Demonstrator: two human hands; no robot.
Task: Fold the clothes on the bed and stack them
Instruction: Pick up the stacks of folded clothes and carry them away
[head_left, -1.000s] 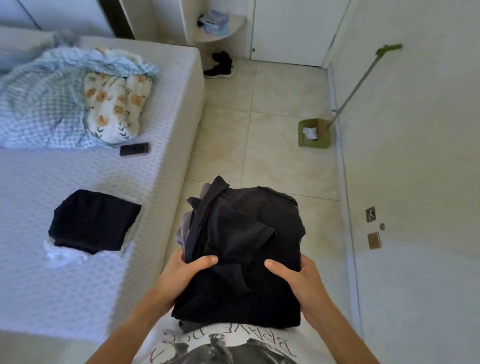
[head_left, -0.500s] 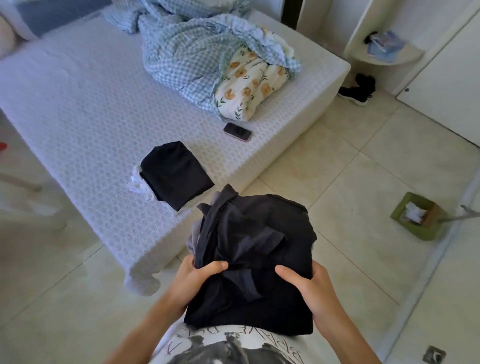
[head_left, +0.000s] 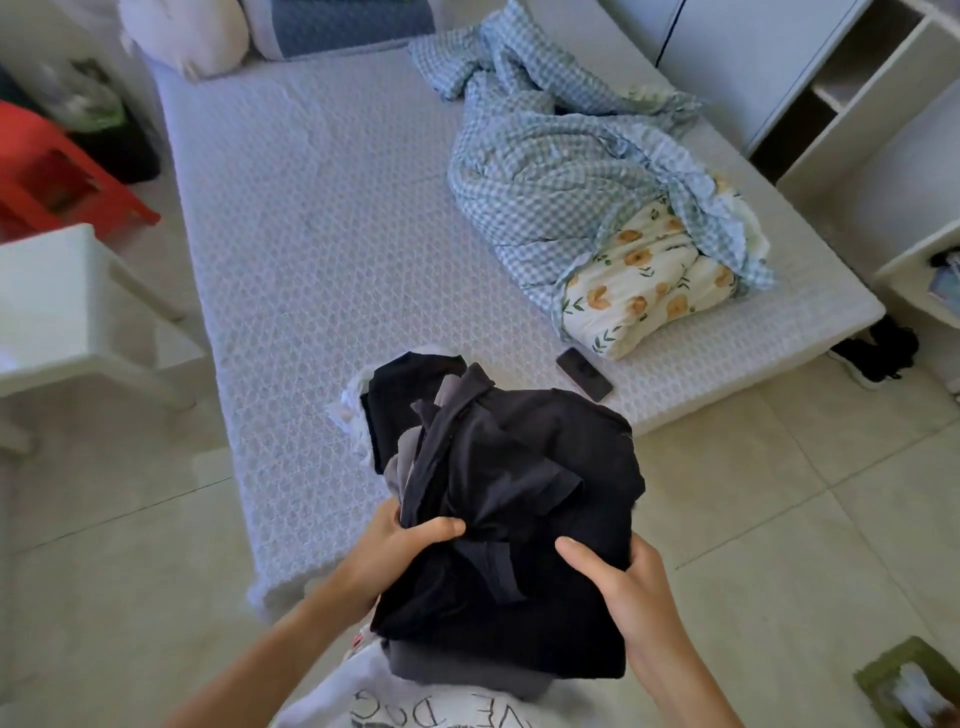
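We hold a pile of dark clothes (head_left: 519, 519) against our tummy. Our left hand (head_left: 395, 551) grips the left side of the pile, with the thumb bent over the top and the other fingers tucked out of sight below. Our right hand (head_left: 623, 592) grips the right side the same way, thumb on top. Both hands curl round the cloth.

Just past our fingers, partly hidden by the pile, a small stack of folded clothes (head_left: 400, 384) lies on the near edge of the bed (head_left: 322, 249). It is black on top with a bit of white sticking out. To the right of our fingers and a little farther, a phone (head_left: 584, 374) lies on the bed. Beyond it sits a bunched-up blue checked blanket (head_left: 550, 166) with a flowery part. Far away are pillows (head_left: 260, 26). Off to the left stand a white table (head_left: 67, 312) and a red stool (head_left: 47, 171).

A moment ago we looked more at the floor. Now we face the bed, and the pile hides part of the folded stack.
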